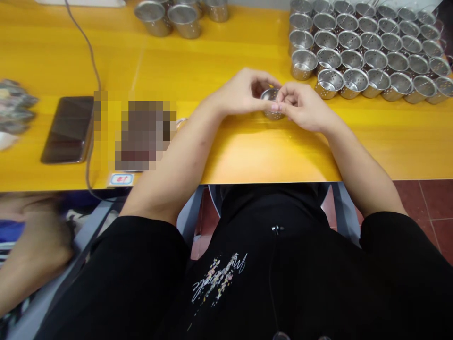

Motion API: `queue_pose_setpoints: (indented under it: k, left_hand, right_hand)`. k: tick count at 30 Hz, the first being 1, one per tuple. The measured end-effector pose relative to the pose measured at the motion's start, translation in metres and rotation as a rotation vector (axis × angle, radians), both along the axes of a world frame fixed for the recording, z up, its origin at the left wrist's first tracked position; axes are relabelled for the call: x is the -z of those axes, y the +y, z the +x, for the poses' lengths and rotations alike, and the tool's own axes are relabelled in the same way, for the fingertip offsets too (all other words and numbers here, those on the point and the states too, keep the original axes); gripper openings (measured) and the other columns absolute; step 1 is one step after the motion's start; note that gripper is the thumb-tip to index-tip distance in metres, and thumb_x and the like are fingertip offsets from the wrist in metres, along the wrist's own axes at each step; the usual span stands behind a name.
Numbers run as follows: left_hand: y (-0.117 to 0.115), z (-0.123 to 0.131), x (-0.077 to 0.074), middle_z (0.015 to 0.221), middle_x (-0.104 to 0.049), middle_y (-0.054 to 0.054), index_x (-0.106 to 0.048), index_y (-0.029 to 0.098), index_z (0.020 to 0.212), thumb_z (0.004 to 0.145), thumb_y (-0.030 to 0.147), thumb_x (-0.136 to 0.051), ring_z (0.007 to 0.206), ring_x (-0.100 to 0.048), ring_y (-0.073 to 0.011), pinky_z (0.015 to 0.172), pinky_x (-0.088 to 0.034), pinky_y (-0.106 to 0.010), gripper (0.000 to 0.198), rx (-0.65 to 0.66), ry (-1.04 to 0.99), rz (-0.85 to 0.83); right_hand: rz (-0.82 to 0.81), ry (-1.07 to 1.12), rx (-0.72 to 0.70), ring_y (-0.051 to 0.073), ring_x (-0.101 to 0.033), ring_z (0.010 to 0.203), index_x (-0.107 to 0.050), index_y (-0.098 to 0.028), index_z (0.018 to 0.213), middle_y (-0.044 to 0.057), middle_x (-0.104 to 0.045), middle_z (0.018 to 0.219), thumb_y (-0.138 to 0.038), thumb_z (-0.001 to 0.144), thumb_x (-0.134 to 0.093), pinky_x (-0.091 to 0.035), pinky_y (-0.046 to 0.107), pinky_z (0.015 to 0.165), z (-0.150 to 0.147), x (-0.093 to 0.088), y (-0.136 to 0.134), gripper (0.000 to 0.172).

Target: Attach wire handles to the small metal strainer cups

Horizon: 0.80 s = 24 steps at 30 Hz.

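Observation:
Near the middle of the table, a small perforated metal cup (pixel 275 115) sits between my two hands. My left hand (pixel 247 92) curves around its left side, fingers behind and thumb across the front of the rim. My right hand (pixel 302 106) is closed, its thumb and fingers pinched together at the right side of the rim. The thumbs nearly meet there. Whatever lies between the right fingertips is too small and covered to make out. Fingers hide much of the cup's rim.
Rows of perforated metal cups (pixel 356 82) with thin wire handles stand at the right back. Several more metal cups (pixel 184 21) are at the back left. A dark phone (pixel 67 130), a cable (pixel 92 56) and a blurred-out patch lie left. Another person's arm (pixel 35 250) shows at lower left.

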<state>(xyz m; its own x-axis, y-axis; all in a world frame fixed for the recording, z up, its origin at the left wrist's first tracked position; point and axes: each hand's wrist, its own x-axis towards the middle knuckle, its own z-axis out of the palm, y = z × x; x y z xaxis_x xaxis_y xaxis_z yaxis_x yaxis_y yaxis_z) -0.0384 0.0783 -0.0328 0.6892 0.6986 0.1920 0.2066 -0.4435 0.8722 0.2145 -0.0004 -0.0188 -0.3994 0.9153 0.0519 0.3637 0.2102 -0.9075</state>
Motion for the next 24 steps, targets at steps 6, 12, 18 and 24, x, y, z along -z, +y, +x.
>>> queue_pose_setpoints:
  k: [6, 12, 18, 24]
  left_hand:
    - [-0.0029, -0.0016, -0.0035, 0.099, -0.084, -0.003, -0.086, 0.041, 0.136, 0.063, 0.101, -0.107, 0.110, -0.067, -0.0341, 0.105, -0.056, -0.062, 0.097, -0.048, 0.057, -0.010]
    - [-0.0009, -0.0026, -0.0005, 0.102, -0.085, -0.001, -0.081, 0.042, 0.146, 0.068, 0.104, -0.102, 0.118, -0.067, -0.0339, 0.111, -0.056, -0.061, 0.102, -0.020, 0.061, 0.012]
    - [0.0000, 0.0006, 0.0021, 0.099, -0.084, -0.001, -0.086, 0.042, 0.139, 0.067, 0.096, -0.110, 0.091, -0.058, -0.0272, 0.097, -0.058, -0.056, 0.094, -0.035, -0.012, 0.026]
    - [-0.0009, 0.0014, 0.0029, 0.097, -0.086, 0.000, -0.086, 0.041, 0.138, 0.068, 0.099, -0.109, 0.085, -0.060, -0.0243, 0.082, -0.053, -0.048, 0.094, -0.031, -0.043, 0.047]
  right_hand:
    - [0.074, -0.055, 0.038, 0.023, -0.046, 0.073, -0.065, -0.031, 0.105, -0.003, -0.048, 0.072, -0.084, 0.095, -0.102, -0.042, 0.037, 0.063, -0.0004, 0.0032, -0.0003, 0.066]
    - [0.102, -0.052, 0.037, 0.023, -0.047, 0.073, -0.065, -0.031, 0.103, -0.003, -0.050, 0.074, -0.072, 0.100, -0.104, -0.042, 0.037, 0.063, -0.0004, 0.0021, -0.0005, 0.057]
    - [0.144, -0.101, 0.073, 0.024, -0.052, 0.075, -0.067, -0.031, 0.104, -0.002, -0.052, 0.073, -0.062, 0.102, -0.103, -0.050, 0.038, 0.066, -0.0009, 0.0023, -0.0007, 0.048]
    - [0.157, -0.120, 0.076, 0.026, -0.052, 0.076, -0.069, -0.031, 0.103, 0.000, -0.054, 0.074, -0.068, 0.103, -0.101, -0.054, 0.040, 0.070, -0.0007, 0.0031, -0.0005, 0.049]
